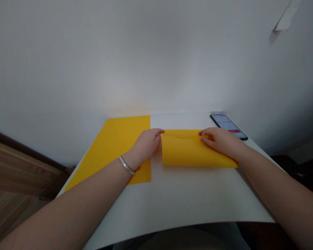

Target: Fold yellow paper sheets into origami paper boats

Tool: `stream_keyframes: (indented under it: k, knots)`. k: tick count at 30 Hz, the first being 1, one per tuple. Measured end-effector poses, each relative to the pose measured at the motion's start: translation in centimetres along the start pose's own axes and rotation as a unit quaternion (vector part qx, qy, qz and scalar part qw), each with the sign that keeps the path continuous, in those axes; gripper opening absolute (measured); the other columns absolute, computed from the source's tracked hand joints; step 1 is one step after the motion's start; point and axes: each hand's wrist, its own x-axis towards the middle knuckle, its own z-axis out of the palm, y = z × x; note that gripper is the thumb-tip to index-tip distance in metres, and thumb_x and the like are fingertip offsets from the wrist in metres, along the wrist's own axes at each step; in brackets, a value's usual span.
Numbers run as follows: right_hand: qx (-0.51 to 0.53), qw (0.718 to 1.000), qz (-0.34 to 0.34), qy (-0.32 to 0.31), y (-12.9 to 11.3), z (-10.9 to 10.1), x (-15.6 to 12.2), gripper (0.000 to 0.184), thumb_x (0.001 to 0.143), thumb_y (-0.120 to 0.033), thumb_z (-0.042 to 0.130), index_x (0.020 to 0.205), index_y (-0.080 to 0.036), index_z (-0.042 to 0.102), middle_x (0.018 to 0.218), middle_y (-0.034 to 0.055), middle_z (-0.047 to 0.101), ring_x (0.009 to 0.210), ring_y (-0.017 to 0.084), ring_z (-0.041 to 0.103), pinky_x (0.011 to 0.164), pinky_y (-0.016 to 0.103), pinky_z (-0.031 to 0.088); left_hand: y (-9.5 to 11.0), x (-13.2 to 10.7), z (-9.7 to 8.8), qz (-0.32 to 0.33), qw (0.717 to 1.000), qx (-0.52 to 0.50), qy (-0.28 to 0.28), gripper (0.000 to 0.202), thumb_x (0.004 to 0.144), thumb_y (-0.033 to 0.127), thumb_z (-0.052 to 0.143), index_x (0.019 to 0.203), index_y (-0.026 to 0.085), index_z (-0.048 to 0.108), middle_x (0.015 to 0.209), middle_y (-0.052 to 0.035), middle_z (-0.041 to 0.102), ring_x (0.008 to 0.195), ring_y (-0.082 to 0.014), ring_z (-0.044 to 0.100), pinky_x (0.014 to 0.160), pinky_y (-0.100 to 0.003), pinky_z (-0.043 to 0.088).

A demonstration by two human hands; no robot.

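A folded yellow paper sheet lies in the middle of the white table, doubled over with its fold toward me. My left hand grips its left end, fingers curled round the far corner; a silver bangle sits on that wrist. My right hand presses down on the sheet's far right edge, fingers closed together on the paper. A second, flat yellow sheet lies under my left wrist on the table's left side.
A phone with a lit screen lies at the table's far right corner. A plain white wall rises right behind the table. Wooden flooring shows on the left, dark floor on the right.
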Motion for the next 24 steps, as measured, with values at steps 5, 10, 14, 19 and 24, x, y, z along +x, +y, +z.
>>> stream_keyframes:
  k: [5,10,14,19,24]
  knots:
    - [-0.005,1.0,-0.001,0.0,-0.1,0.1,-0.1,0.024,0.083,-0.034,0.051,0.095,-0.022,0.068,0.111,0.0064,0.069,0.099,0.026,0.063,0.087,0.039,0.049,0.0,0.2,-0.4,0.028,0.998,-0.035,-0.035,0.05,0.097,0.031,0.018,0.135,0.017,0.048,0.14,-0.0071,0.05,0.133,-0.0192,0.041,0.113,-0.04,0.027]
    - [0.009,1.0,0.007,0.002,-0.3,-0.1,-0.2,0.013,0.079,-0.028,0.054,0.077,-0.023,0.065,0.108,0.0059,0.069,0.095,0.024,0.064,0.086,0.037,0.049,1.1,-0.8,0.2,0.102,0.976,0.123,-0.144,0.058,0.094,0.048,0.033,0.144,0.02,0.035,0.152,-0.0077,0.031,0.143,-0.0275,0.018,0.115,-0.05,0.014]
    - [0.007,1.0,0.007,0.007,-0.2,-0.1,-0.2,0.011,0.078,-0.025,0.055,0.074,-0.022,0.064,0.105,0.0069,0.07,0.093,0.024,0.064,0.086,0.037,0.049,1.3,-1.4,0.3,0.121,0.964,0.183,-0.15,0.061,0.093,0.048,0.037,0.145,0.017,0.033,0.153,-0.0092,0.027,0.142,-0.0279,0.021,0.115,-0.049,0.016]
    - [0.01,1.0,-0.001,0.01,-0.1,-0.1,-0.1,0.012,0.078,-0.023,0.053,0.073,-0.021,0.064,0.102,0.0076,0.07,0.092,0.023,0.064,0.087,0.036,0.049,1.6,-1.5,-0.2,0.149,0.962,0.184,-0.133,0.049,0.098,0.04,0.028,0.137,0.016,0.044,0.146,-0.0094,0.041,0.138,-0.0252,0.032,0.113,-0.048,0.022]
    - [0.014,0.999,-0.012,0.026,-0.3,-0.1,-0.2,0.012,0.078,-0.024,0.053,0.077,-0.021,0.065,0.098,0.0065,0.071,0.089,0.023,0.064,0.084,0.035,0.049,2.6,-1.5,-0.9,0.154,0.965,0.184,-0.106,0.041,0.098,0.037,0.031,0.122,0.017,0.057,0.128,-0.0092,0.059,0.121,-0.0223,0.051,0.107,-0.042,0.032]
